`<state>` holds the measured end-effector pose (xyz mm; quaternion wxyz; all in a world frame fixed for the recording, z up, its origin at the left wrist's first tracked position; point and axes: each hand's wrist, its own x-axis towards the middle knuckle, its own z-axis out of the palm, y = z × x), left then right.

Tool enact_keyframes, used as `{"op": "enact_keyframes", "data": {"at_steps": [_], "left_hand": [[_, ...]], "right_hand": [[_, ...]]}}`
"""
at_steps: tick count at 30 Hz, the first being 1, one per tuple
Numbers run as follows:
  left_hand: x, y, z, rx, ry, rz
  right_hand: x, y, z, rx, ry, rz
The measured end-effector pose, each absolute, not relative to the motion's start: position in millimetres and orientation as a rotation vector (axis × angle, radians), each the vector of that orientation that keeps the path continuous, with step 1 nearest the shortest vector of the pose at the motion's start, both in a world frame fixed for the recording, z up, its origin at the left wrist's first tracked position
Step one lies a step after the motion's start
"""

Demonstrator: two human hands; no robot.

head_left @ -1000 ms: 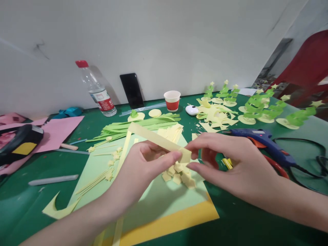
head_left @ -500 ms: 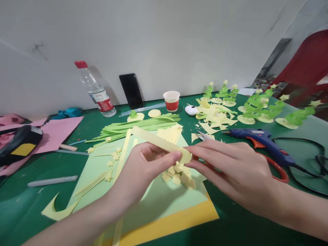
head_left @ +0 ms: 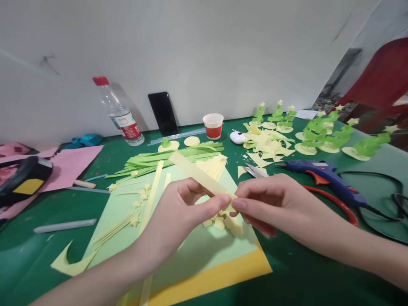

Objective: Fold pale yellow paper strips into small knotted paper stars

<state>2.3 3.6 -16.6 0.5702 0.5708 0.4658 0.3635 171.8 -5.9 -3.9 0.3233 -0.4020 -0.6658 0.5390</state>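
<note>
A pale yellow paper strip (head_left: 200, 175) slants up to the left between my hands. My left hand (head_left: 183, 208) pinches it between thumb and fingers near its lower right end. At that same end the thumb and fingertips of my right hand (head_left: 270, 197) grip the paper, thumb facing me. Folded yellow paper pieces (head_left: 234, 225) lie in a small pile just under my fingers, on a pale green sheet (head_left: 204, 259). Small paper stars (head_left: 140, 202) and thin strips (head_left: 117, 227) rest left of my left hand.
Scissors with red handles (head_left: 338, 203) lie partly behind my right hand, beside a blue glue gun (head_left: 328, 174). Paper scraps (head_left: 267, 142), a paper cup (head_left: 213, 126), a phone (head_left: 163, 114) and a bottle (head_left: 123, 119) stand or lie farther back. Green spiral paper ornaments (head_left: 334, 134) stand at right.
My right hand has turned, bringing its thumb onto the near face of the strip's end. The strip tilts more steeply, its free end slightly higher.
</note>
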Motion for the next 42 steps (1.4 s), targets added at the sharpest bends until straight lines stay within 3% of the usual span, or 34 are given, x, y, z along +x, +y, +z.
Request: {"op": "enact_keyframes", "data": {"at_steps": [12, 17, 26, 33, 36, 42], "left_hand": [[3.3, -3.3, -21.0, 2.21, 0.848, 1.372], [-2.1, 0.9, -22.1, 2.425, 0.695, 1.351], [-2.9, -1.1, -18.2, 2.175, 0.821, 1.309], [2.5, -0.2, -13.5, 1.825, 1.067, 1.095], [3.7, -0.2, -11.7, 1.775, 1.067, 0.985], [3.0, -0.2, -12.1, 2.016, 0.962, 0.755]], "right_hand": [[176.8, -3.5, -5.4, -0.89, -1.071, 2.037], [176.0, -6.3, -9.7, -0.903, -1.05, 2.178], [178.1, -8.5, -14.4, -1.133, -1.567, 1.445], [173.3, -6.7, -6.9, -1.094, -1.727, 1.075], [173.0, -5.5, -2.9, -1.037, -1.716, 1.079], [175.9, -3.9, -2.2, -0.996, -1.625, 1.401]]}}
